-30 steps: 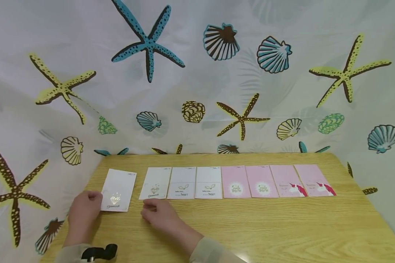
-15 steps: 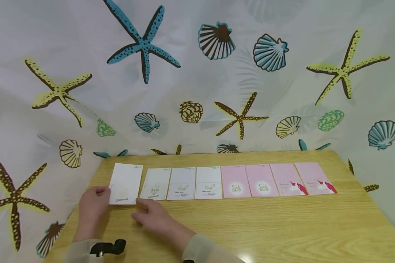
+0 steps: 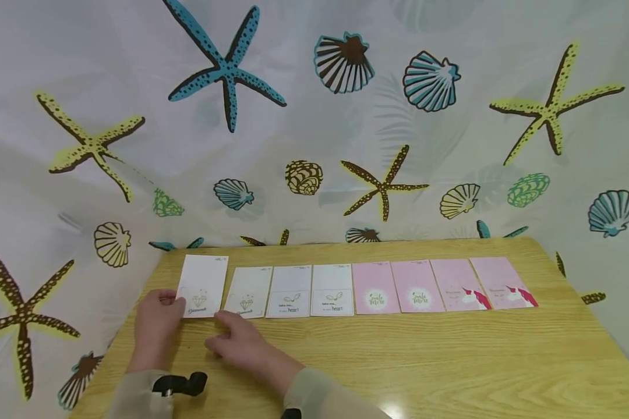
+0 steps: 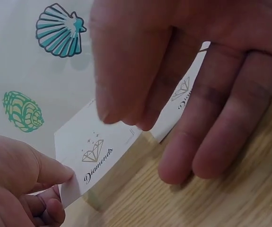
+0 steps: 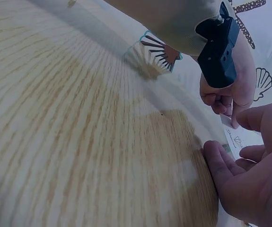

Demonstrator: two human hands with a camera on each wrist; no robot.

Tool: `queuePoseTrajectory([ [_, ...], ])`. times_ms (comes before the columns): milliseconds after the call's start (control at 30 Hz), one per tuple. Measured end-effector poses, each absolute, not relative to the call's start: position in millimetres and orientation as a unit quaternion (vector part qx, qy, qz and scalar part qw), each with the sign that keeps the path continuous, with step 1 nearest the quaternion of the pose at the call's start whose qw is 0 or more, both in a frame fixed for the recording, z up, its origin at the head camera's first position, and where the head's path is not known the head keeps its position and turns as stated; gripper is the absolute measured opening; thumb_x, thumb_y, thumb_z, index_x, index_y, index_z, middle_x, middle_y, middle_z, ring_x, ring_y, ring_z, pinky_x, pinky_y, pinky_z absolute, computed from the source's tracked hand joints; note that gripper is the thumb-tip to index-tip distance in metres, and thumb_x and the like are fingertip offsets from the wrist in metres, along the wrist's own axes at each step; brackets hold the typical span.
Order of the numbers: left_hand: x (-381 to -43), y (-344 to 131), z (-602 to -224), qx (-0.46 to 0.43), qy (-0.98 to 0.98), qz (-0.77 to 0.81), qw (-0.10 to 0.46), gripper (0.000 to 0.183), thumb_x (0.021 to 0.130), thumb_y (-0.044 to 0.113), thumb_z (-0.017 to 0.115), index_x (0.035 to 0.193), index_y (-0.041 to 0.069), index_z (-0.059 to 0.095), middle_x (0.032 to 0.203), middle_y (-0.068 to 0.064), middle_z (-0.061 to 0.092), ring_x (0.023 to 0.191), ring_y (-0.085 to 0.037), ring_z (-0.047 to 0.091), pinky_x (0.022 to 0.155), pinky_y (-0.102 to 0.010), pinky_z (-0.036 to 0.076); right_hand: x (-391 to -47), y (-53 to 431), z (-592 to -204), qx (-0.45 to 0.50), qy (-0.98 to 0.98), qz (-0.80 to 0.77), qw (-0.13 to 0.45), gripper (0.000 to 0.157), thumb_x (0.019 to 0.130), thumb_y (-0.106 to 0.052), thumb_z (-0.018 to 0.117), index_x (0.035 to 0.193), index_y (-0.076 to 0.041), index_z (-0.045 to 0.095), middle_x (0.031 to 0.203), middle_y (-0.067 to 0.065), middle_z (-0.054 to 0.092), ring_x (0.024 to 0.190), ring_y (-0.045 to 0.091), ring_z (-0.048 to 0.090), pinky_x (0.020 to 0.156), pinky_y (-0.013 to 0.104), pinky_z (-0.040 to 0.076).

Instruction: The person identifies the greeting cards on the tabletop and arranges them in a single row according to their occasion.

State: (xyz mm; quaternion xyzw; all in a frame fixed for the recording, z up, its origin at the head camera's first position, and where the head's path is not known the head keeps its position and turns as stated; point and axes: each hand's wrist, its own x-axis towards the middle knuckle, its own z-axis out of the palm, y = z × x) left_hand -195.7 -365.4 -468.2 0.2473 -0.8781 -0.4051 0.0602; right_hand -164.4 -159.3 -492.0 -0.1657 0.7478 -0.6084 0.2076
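Note:
My left hand (image 3: pixel 157 320) pinches a white card (image 3: pixel 203 282) by its lower left edge, thumb on top. It bears a gold diamond drawing and the word "Diamonds"; in the left wrist view its near corner stands slightly above the tabletop. My right hand (image 3: pixel 248 346) is at the card's lower right corner, with loosely bent fingers and some fingertips (image 4: pixel 176 172) low at the wood. Just right of the held card lies a matching Diamonds card (image 3: pixel 248 291), partly hidden behind the right hand's fingers in the left wrist view.
The row continues rightward with two white winged-heart cards (image 3: pixel 289 291), two pink "Smile More" cards (image 3: pixel 375 288) and two pink unicorn cards (image 3: pixel 458 284). A wooden table (image 3: pixel 424 366) bears them all. Behind it hangs a sheet (image 3: pixel 304 128) printed with shells and starfish.
The held card has moved up and to the right, from apart at the left to beside the matching card, and has straightened. The right hand has shifted slightly left.

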Motion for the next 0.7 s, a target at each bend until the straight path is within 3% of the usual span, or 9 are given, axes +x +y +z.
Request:
queuePoseTrajectory([
  [200,-202.2,-367.0,-478.6,0.249,-0.882,-0.398,0.046,0.053,0.106,0.020,0.059,0.148,-0.011,0.049,0.142,-0.035,0.055,0.124,-0.048,0.055,0.104,-0.060,0.048,-172.6,-159.0,-494.1,-0.205,0.797,-0.536,0.189,0.065,0.106,-0.034,0.071,0.163,-0.009,0.054,0.169,0.000,0.050,0.157,0.015,0.042,0.126,0.030,0.033],
  [700,-204.0,-366.7,-497.1,0.253,-0.892,-0.371,0.046,0.054,0.106,0.021,0.059,0.148,-0.011,0.049,0.140,-0.033,0.055,0.123,-0.049,0.055,0.105,-0.065,0.044,-183.5,-160.1,-493.1,-0.249,0.821,-0.475,0.195,0.064,0.107,-0.032,0.069,0.164,-0.007,0.053,0.170,0.002,0.048,0.158,0.014,0.039,0.124,0.025,0.032],
])
